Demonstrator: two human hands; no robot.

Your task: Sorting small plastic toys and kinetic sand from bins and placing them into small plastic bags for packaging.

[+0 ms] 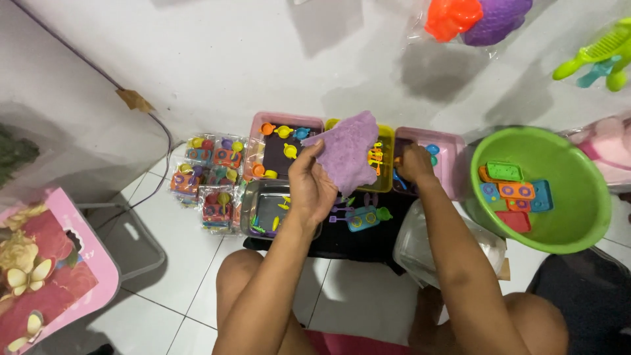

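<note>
Head view: nearest, a clear plastic bag is seen on the tiled floor at about five o'clock from the left hand. A purple sheet is pinched by that hand's fingers, closed on its lower edge, and part of the yellow tray behind is hidden by it. The right hand, at three o'clock from the sheet, is curled into a pink tray; whether anything is gripped cannot be told. Two pink trays, one yellow and one grey tray are counted. One green bowl of toy blocks stands at three o'clock; bagged toy packs lie at nine o'clock.
</note>
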